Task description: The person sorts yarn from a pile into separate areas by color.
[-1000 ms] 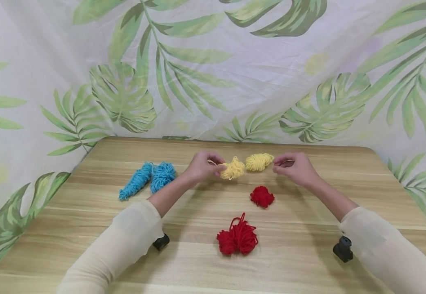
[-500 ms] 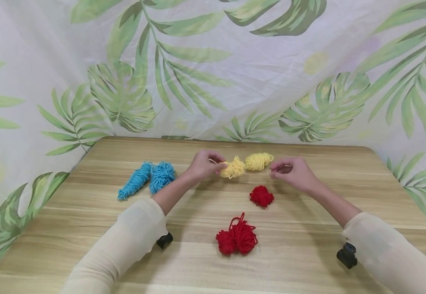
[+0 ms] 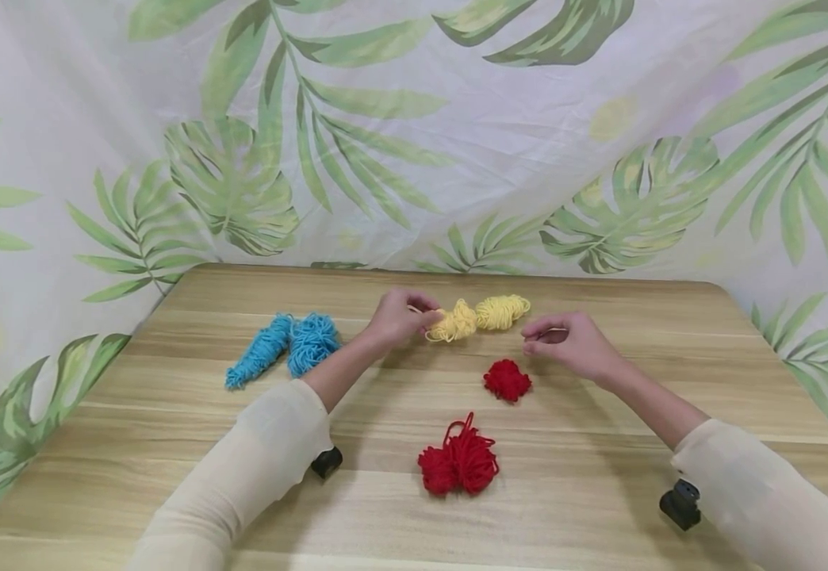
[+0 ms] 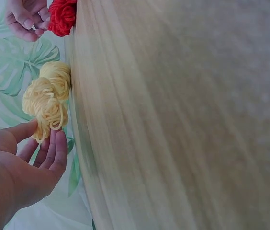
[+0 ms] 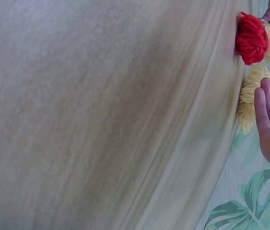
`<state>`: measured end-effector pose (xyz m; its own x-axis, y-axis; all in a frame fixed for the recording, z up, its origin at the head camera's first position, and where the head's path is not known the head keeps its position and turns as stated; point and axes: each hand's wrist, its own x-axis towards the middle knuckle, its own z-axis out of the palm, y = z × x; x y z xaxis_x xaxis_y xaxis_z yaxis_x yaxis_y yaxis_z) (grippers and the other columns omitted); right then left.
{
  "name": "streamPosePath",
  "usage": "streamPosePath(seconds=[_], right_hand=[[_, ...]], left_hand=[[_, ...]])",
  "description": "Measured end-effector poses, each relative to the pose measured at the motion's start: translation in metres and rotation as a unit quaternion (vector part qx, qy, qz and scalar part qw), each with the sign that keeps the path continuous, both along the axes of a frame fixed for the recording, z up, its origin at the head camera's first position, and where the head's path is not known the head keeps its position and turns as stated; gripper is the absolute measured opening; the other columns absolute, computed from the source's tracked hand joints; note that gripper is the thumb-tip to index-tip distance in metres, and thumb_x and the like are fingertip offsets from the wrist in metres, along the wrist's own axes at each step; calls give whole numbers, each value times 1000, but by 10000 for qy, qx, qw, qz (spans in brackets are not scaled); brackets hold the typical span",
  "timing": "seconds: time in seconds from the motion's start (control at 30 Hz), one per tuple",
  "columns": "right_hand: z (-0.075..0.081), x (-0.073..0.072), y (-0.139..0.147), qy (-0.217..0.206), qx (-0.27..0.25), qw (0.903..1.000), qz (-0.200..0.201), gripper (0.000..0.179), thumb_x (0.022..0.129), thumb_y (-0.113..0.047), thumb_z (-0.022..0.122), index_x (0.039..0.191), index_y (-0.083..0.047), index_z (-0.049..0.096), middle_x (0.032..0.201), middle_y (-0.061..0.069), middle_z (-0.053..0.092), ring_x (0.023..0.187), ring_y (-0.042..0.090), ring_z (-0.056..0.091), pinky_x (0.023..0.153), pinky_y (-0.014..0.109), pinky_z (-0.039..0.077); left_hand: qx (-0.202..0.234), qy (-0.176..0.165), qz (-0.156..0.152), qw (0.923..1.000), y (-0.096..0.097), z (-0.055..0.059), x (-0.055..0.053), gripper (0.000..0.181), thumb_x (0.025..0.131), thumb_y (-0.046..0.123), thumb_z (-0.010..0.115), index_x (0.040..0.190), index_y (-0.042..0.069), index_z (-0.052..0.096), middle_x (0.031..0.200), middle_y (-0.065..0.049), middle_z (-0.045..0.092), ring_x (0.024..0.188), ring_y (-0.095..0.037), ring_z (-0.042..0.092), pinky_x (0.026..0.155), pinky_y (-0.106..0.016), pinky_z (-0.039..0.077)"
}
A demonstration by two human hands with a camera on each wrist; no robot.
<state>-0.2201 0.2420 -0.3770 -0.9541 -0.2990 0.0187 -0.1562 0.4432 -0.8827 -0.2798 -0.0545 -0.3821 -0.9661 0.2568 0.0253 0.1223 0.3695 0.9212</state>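
My left hand [image 3: 401, 319] pinches the left end of a loopy yellow yarn bundle [image 3: 454, 321] near the far side of the table. In the left wrist view its thumb and fingertips meet the loose loops of this yarn [image 4: 44, 103]. A second, tighter yellow yarn bundle [image 3: 503, 312] lies end to end with it on the right. Just right of that one, my right hand [image 3: 573, 342] hovers with nothing in its fingers. The right wrist view shows those fingers [image 5: 269, 103] fairly straight, overlapping the second yellow bundle. A small red yarn ball [image 3: 507, 381] rests between the hands, nearer me.
Two blue yarn bundles [image 3: 260, 350] lie to the left, one partly behind my left forearm. Closer to me is a red yarn bundle [image 3: 459, 458] with loops standing up. A leaf-patterned cloth [image 3: 385, 143] hangs behind the wooden table [image 3: 564, 492].
My right hand has drawn back slightly from the end of the second yellow bundle and come a little nearer me. The left hand keeps its pinch, and the first yellow bundle has shifted slightly.
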Motion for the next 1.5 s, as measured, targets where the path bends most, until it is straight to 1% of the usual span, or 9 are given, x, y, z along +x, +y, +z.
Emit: streamPosePath(seconds=[0.2, 0.43, 0.63, 0.83, 0.97, 1.13, 1.23, 1.33, 1.5], right_hand=[[2, 3, 0, -76, -65, 9999, 48, 28, 93, 1, 73, 116, 16, 68, 108, 22, 73, 89, 7, 72, 81, 25, 60], [-1, 6, 0, -217, -226, 9994, 176, 29, 93, 4, 70, 117, 19, 65, 112, 30, 70, 90, 8, 72, 80, 21, 59], [-1, 10, -1, -334, -184, 9986, 367, 31, 92, 1, 73, 117, 18, 66, 105, 22, 73, 89, 8, 71, 80, 21, 57], [-1, 13, -3, -322, -101, 9981, 517, 32, 91, 0, 75, 116, 17, 67, 101, 18, 75, 86, 7, 71, 80, 24, 58], [-1, 15, -3, -240, -41, 9981, 570, 29, 90, 2, 73, 115, 16, 67, 101, 19, 75, 85, 6, 71, 79, 23, 58], [-3, 15, -3, -186, -45, 9974, 697, 27, 91, 4, 72, 114, 17, 68, 104, 23, 74, 88, 8, 72, 79, 22, 58], [-4, 15, -2, -201, -27, 9971, 737, 27, 90, 4, 72, 114, 17, 68, 105, 23, 73, 90, 11, 74, 79, 21, 58], [-4, 16, -3, -224, 14, 9969, 759, 28, 89, 6, 73, 114, 17, 68, 105, 23, 73, 92, 18, 75, 79, 22, 58], [-1, 18, -6, -143, 362, 9962, 779, 33, 87, -1, 79, 114, 15, 69, 104, 21, 75, 92, 26, 75, 78, 23, 59]], left_hand=[[188, -2, 126, 9997, 2, 1, -2, 15, 93, -1, 75, 103, -12, 73, 93, -16, 69, 64, -15, 64, 74, -42, 63], [397, -76, 268, 9988, 2, 0, -7, 17, 93, -1, 75, 104, -13, 71, 93, -15, 67, 66, -17, 65, 75, -41, 63], [507, -153, 397, 9978, 5, 0, -10, 17, 94, 0, 74, 105, -13, 72, 95, -15, 68, 67, -17, 66, 81, -45, 63], [527, -141, 634, 9965, 7, 1, -12, 17, 93, -1, 76, 105, -13, 72, 98, -18, 69, 68, -18, 68, 83, -43, 62], [615, -136, 737, 9953, 8, 0, -15, 17, 91, -1, 77, 104, -13, 73, 96, -18, 70, 67, -18, 68, 82, -42, 63], [776, -113, 819, 9936, 10, -1, -18, 16, 91, -2, 77, 102, -13, 73, 90, -13, 68, 65, -16, 66, 84, -45, 62], [788, -108, 892, 9928, 12, -1, -21, 16, 91, -1, 78, 101, -12, 73, 88, -12, 68, 65, -15, 65, 85, -47, 61], [792, -83, 958, 9922, 13, -2, -23, 16, 91, -1, 78, 101, -12, 73, 88, -11, 67, 65, -15, 65, 86, -49, 61], [855, -26, 1013, 9912, 15, -4, -27, 16, 90, -1, 79, 100, -13, 74, 86, -12, 68, 65, -18, 66, 84, -49, 61]])
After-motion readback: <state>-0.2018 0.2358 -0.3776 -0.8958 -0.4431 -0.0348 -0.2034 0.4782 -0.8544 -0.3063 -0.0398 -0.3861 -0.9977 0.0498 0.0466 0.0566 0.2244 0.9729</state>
